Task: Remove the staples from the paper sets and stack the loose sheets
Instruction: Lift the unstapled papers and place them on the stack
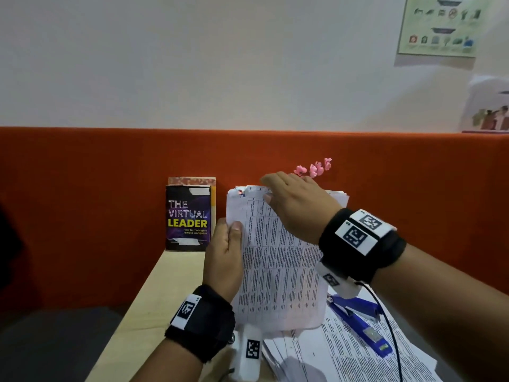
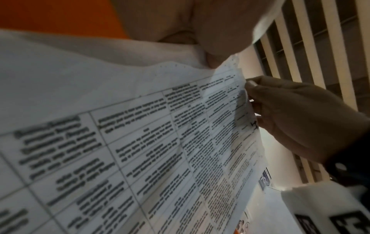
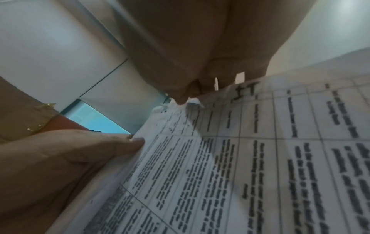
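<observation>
A set of printed table sheets (image 1: pixel 278 260) is held upright above the desk. My left hand (image 1: pixel 227 249) grips its left edge, thumb on the front. My right hand (image 1: pixel 289 199) pinches the top edge of the sheets near the middle; from the left wrist view that right hand (image 2: pixel 290 114) has its fingers curled on the paper edge (image 2: pixel 240 98). The top left corner (image 1: pixel 239 192) is ragged with punch holes. A pile of loose printed sheets (image 1: pixel 358 354) lies on the desk below, with a blue stapler (image 1: pixel 360 318) lying on it.
A book titled The Virtual Leader (image 1: pixel 188 217) stands against the orange partition (image 1: pixel 82 188) at the back of the light wooden desk (image 1: pixel 154 299). Pink artificial flowers (image 1: pixel 314 168) rise behind the papers. The desk's left edge drops to a dark floor.
</observation>
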A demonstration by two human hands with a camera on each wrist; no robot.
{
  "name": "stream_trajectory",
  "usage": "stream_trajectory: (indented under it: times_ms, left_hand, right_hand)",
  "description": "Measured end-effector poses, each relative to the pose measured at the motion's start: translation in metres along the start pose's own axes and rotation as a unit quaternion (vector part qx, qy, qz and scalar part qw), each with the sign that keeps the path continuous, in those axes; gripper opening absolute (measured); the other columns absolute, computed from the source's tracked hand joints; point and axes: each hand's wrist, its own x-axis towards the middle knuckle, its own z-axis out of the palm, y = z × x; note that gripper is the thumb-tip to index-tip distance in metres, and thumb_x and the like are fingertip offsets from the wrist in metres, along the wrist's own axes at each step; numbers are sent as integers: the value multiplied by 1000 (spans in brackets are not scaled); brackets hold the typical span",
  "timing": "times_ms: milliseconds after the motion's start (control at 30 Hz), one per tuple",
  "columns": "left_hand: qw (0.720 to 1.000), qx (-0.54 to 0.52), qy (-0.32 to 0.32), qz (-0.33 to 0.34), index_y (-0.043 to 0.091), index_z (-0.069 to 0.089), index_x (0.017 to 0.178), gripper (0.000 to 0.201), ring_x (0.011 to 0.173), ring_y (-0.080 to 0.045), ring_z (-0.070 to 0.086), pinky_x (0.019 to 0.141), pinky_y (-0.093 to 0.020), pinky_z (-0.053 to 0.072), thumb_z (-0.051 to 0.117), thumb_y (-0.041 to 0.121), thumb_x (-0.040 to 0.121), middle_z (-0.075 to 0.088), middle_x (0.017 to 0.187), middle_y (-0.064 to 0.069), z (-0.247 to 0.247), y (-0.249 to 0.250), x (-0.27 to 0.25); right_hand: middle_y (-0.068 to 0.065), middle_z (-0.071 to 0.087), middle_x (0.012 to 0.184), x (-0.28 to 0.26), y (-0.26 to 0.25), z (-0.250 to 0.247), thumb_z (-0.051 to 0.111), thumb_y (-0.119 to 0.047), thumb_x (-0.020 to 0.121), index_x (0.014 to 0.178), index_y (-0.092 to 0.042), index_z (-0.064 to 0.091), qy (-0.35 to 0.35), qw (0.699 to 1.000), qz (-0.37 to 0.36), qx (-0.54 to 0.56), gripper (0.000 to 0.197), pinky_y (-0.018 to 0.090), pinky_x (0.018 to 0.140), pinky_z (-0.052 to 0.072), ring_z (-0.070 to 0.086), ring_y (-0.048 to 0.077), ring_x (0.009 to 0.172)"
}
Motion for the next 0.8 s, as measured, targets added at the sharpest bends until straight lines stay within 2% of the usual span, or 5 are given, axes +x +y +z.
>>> stream_trajectory:
  times_ms: [167, 267, 467, 633, 800]
  left_hand:
    - [999, 19, 2, 31, 25, 42, 78, 27, 56, 2, 43, 53, -13, 35, 39, 32, 104, 41, 64, 10, 3, -3, -5]
    - [999, 34, -11, 38, 25, 45, 84, 22, 63, 3, 52, 56, -14, 40, 39, 34, 103, 52, 70, 10, -1, -9, -6]
    - [994, 99, -42, 28, 22, 46, 104, 27, 86, -10, 65, 75, -42, 56, 32, 45, 102, 66, 93, 5, -8, -31, -14]
    - [998, 59, -25, -15, 21, 47, 104, 22, 88, -3, 64, 74, -29, 53, 35, 40, 103, 66, 95, 7, -6, -32, -17]
    - [998, 61, -23, -3, 18, 45, 98, 21, 82, -9, 59, 70, -29, 48, 34, 34, 105, 60, 87, 7, -3, -32, -15]
  right_hand:
    - [-5, 46, 80, 7, -1, 12, 32, -13, 102, 95, -22, 39, -19, 999, 3, -29, 13, 36, 73, 29, 45, 23, 77]
    - [-6, 40, 76, 9, 0, 9, 31, -14, 103, 93, -21, 38, 0, 1000, 0, -23, 14, 35, 71, 25, 40, 22, 73]
    - [-6, 40, 73, 12, 0, 9, 35, -9, 100, 91, -19, 41, 9, 1000, -11, -21, 15, 37, 68, 31, 41, 23, 70]
    - [-9, 35, 70, 15, -3, 7, 36, -7, 99, 93, -20, 42, 12, 999, -35, -19, 16, 37, 69, 34, 42, 22, 71]
    - [-7, 43, 76, 18, -2, 5, 36, -8, 99, 95, -21, 43, 13, 999, -39, -22, 16, 35, 70, 33, 45, 22, 75]
